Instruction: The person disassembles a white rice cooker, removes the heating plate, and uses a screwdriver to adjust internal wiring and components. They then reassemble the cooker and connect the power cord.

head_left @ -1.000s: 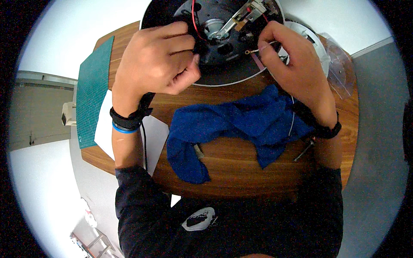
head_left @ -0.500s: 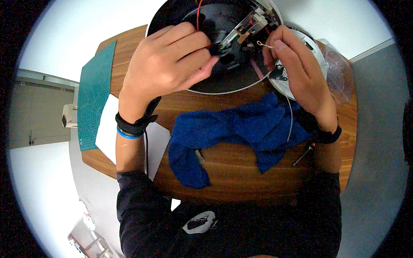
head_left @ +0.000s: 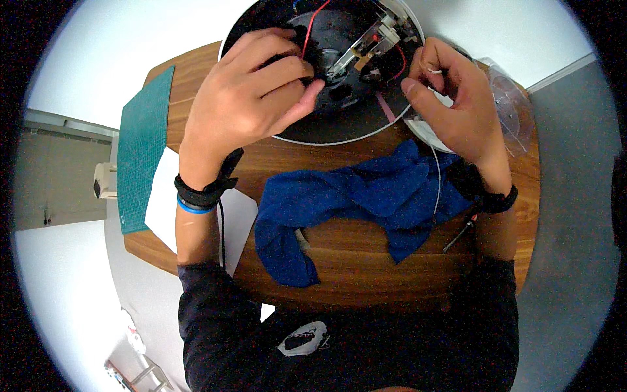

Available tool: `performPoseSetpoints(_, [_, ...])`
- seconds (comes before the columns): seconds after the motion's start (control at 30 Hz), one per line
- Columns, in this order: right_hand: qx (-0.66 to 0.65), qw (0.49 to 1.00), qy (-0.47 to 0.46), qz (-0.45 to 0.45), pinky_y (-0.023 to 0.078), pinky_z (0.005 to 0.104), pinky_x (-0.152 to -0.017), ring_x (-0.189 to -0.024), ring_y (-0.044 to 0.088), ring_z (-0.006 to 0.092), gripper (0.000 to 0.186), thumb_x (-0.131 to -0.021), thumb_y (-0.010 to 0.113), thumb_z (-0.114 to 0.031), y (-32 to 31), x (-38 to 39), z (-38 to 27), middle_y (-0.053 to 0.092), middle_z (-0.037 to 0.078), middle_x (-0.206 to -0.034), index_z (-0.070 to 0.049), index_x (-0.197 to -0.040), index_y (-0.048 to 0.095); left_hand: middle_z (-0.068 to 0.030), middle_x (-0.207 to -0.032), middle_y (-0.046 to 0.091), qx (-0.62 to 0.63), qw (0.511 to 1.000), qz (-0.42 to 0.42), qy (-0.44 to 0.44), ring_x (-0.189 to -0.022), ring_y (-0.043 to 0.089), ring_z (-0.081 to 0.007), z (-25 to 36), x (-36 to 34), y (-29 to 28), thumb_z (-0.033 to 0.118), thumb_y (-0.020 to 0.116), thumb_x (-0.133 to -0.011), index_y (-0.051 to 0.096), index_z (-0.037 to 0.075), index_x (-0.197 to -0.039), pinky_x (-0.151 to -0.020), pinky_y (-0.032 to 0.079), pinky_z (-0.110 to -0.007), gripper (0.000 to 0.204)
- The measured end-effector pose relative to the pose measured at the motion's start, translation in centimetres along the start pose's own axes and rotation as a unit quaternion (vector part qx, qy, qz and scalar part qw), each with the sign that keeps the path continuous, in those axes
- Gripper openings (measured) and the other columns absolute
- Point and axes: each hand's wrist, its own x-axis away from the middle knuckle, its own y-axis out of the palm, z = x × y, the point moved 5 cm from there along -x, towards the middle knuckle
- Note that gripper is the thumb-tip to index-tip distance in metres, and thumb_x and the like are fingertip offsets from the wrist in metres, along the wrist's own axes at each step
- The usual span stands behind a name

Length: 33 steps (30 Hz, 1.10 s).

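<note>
A round, white-rimmed appliance housing (head_left: 353, 112) with a black inside stands at the table's far edge. Inside it are a metal bracket with pale terminal blocks (head_left: 388, 32) and a red wire (head_left: 313, 19). My left hand (head_left: 245, 95) reaches over its left side, fingers curled beside the red wire; whatever they grip is hidden. At the right rim my right hand (head_left: 457, 98) is closed, thumb bent toward the fingers, with a small pale wire end (head_left: 434, 70) showing among them. Beneath that hand lies a white round cover (head_left: 428, 134), partly hidden.
A crumpled blue cloth (head_left: 353, 189) lies mid-table, with a light grey cord (head_left: 439, 183) hanging over it. A screwdriver (head_left: 460, 235) rests near my right forearm. White paper (head_left: 240, 219) and a green cutting mat (head_left: 145, 150) are at left, clear plastic (head_left: 513, 108) at right.
My right hand has drawn the wire end slightly outward to the housing's rim, its fingers more curled. My left hand has shifted slightly left, and the red wire now leans more to the right.
</note>
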Motion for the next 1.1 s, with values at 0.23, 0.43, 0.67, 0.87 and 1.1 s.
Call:
performPoseSetpoints(0.23, [0.084,0.995,0.042,0.020,0.044,0.0354,-0.060,-0.066,0.055,0.0204,0.021,-0.084,0.078,-0.021,-0.1,0.0,-0.6,0.053,0.005,-0.071,-0.011,-0.094,0.062,-0.0056,-0.093,0.071,-0.046,0.999,0.024,0.003,-0.089,0.067,-0.0259,-0.3,0.2,-0.1,0.008,0.083,-0.075,0.066,0.005,-0.071,-0.092,0.055,-0.044,0.017])
performPoseSetpoints(0.43, [0.217,0.973,-0.079,0.011,0.052,0.0404,-0.072,-0.086,0.064,0.0305,0.033,-0.080,0.082,-0.025,0.4,0.3,-1.8,0.063,0.007,-0.095,-0.014,-0.109,0.071,-0.0148,-0.122,0.067,-0.153,0.961,0.125,-0.195,-0.123,0.059,-0.0313,-1.1,1.1,-1.6,0.004,0.068,-0.087,0.068,0.003,-0.084,-0.109,0.047,-0.050,0.003])
performPoseSetpoints(0.67, [0.359,0.918,-0.168,0.028,0.052,0.0410,-0.077,-0.092,0.065,0.0252,0.029,-0.078,0.075,-0.018,2.8,1.0,-2.5,0.063,0.004,-0.100,-0.016,-0.107,0.072,-0.0236,-0.131,0.059,0.060,0.946,0.177,-0.264,-0.111,0.062,-0.0302,-2.8,0.9,-0.5,-0.009,0.054,-0.089,0.061,-0.002,-0.102,-0.100,0.050,-0.038,0.016])
performPoseSetpoints(0.87, [0.360,0.917,-0.165,0.040,0.051,0.0399,-0.079,-0.092,0.065,0.0264,0.022,-0.082,0.069,-0.014,3.6,1.2,-2.1,0.063,0.007,-0.102,-0.013,-0.104,0.069,-0.0199,-0.120,0.064,0.046,0.945,0.163,-0.281,-0.102,0.063,-0.0245,-1.9,0.3,-0.7,-0.017,0.045,-0.086,0.059,-0.004,-0.101,-0.091,0.049,-0.030,0.024])
performPoseSetpoints(1.1, [0.337,0.916,-0.200,0.088,0.051,0.0398,-0.079,-0.093,0.065,0.0280,0.019,-0.084,0.069,-0.012,3.5,0.6,-1.1,0.063,0.008,-0.102,-0.010,-0.103,0.067,-0.0202,-0.120,0.064,0.026,0.946,0.188,-0.263,-0.098,0.064,-0.0268,-2.5,0.1,-0.5,-0.022,0.045,-0.081,0.061,-0.004,-0.105,-0.087,0.050,-0.031,0.035])
